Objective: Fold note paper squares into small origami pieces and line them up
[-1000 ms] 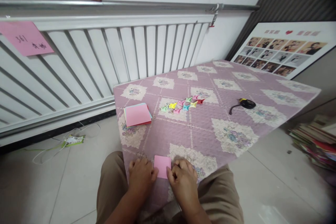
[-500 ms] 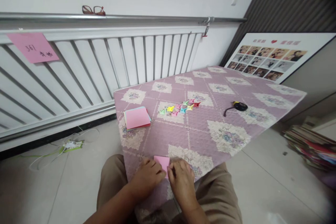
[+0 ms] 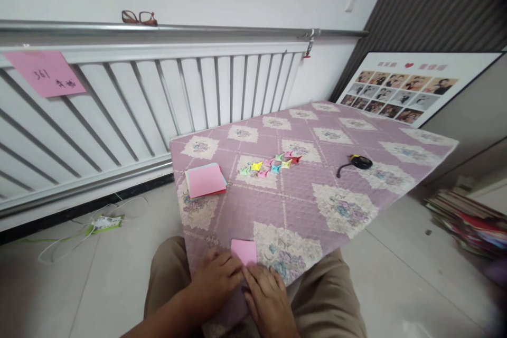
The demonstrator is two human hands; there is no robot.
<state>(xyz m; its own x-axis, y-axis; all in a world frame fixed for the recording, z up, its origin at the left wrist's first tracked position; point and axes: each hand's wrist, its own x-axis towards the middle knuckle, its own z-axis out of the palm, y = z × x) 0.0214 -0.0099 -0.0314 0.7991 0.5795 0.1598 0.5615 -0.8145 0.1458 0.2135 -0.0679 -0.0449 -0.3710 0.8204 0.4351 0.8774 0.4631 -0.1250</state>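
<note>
A small pink square of paper (image 3: 244, 252) lies on the patterned tablecloth near the front corner. At its lower left, my left hand (image 3: 218, 280) rests with curled fingers pressed on the paper's edge. My right hand (image 3: 267, 291) lies along the lower edge, its fingers stretched out and its thumb apart. The fingertips of both hands meet there and cover the bottom of the paper. Farther up the table sit several small folded paper pieces (image 3: 275, 168) in yellow, green, pink, blue and red. To their left is a stack of coloured paper sheets (image 3: 206, 180), pink on top.
A black corded object (image 3: 361, 162) lies on the right of the table (image 3: 301, 206). Behind stands a white radiator (image 3: 233, 84), with glasses (image 3: 139, 17) on the pipe above. A photo board (image 3: 415, 84) leans at the right. A power strip (image 3: 105, 223) is on the floor.
My right hand has moved down from the paper's right side to its lower edge, and its fingers have straightened. My left hand has shifted slightly down and left, so more of the paper's top shows.
</note>
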